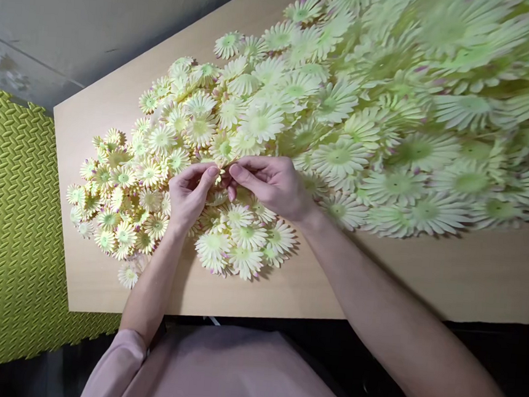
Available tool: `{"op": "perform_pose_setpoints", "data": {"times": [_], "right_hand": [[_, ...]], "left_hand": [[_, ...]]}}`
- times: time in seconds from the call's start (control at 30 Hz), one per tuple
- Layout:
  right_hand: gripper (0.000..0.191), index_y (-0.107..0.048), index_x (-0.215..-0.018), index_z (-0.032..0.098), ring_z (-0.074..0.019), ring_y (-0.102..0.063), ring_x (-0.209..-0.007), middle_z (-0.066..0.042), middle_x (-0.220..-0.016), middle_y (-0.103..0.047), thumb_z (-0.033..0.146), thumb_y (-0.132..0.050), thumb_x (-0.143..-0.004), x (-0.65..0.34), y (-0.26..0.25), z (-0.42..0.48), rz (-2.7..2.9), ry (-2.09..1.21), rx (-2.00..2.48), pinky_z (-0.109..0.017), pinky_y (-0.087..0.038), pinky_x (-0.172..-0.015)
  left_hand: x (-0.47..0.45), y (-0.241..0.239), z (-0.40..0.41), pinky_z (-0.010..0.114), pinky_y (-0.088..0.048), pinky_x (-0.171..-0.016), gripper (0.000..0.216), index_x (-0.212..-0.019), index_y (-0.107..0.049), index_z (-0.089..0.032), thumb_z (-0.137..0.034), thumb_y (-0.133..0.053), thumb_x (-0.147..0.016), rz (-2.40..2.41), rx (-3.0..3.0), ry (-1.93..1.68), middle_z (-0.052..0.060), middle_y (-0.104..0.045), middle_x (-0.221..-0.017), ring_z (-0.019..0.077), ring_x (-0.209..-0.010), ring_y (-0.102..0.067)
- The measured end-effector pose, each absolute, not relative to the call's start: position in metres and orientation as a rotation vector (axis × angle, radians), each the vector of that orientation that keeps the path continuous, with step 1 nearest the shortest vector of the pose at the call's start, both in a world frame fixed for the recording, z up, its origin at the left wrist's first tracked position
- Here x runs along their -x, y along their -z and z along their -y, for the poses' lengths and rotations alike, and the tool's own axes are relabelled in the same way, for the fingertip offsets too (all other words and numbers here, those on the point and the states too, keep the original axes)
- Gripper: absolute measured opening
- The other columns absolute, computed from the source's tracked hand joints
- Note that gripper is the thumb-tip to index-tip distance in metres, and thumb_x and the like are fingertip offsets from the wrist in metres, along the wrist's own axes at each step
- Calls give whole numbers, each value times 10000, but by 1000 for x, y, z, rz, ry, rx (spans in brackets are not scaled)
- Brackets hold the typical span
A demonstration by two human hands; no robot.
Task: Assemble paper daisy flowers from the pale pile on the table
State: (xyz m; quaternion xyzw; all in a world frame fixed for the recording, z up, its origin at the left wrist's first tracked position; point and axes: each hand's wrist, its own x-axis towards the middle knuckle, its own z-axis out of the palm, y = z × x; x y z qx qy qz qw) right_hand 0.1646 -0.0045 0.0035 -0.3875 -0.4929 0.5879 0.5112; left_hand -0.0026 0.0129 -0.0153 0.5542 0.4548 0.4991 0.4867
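Far left: green woven-texture foam mat (6, 231). Left of centre: light wooden tabletop (101, 101) under heap of pale yellow-green artificial daisy heads (262, 124), which spreads to upper right. Progress, by judgement: one flower in work, heap large, finished pile not distinguishable. Centre: left hand (189, 197), wrist bent, thumb and forefinger pinched on single small daisy head (220, 177). Right hand (270, 183) pinches same flower from opposite side, forearm running to lower right.

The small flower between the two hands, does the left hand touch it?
Touching. The head view shows the left hand pinching the small flower with its fingertips; the right hand pinches the other side.
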Motion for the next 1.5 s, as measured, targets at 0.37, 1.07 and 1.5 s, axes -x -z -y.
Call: {"op": "perform_pose_setpoints", "data": {"times": [0.37,1.07,1.5], "right_hand": [[250,-733,-770,181,-117,-585,-503,-13,-609,-660,429,-747,-803,-164,-2,5,1142,-1403,966,-253,-516,-474],[341,-756,-867,167,-148,-651,-549,-23,-669,-712,398,-870,-644,-165,11,2,1152,-1441,981,-278,-550,-511],[317,-678,-785,187,-121,-632,-552,-9,-678,-681,500,-708,-824,-163,2,1,1254,-1391,940,-249,-553,-546]], "left_hand": [[2,14,-13,230,-527,-667,202,-836,-735,-216,-415,-738,-803,-1075,-1362,-1207,21,-715,-830,86,-732,-633],[2,16,-14,188,-454,-567,226,-830,-709,-189,-414,-696,-842,-1116,-1427,-1231,-4,-663,-739,52,-629,-563],[-2,12,-14,201,-341,-455,292,-770,-633,-178,-455,-663,-858,-1110,-1451,-1203,-21,-553,-640,40,-517,-441]]}}
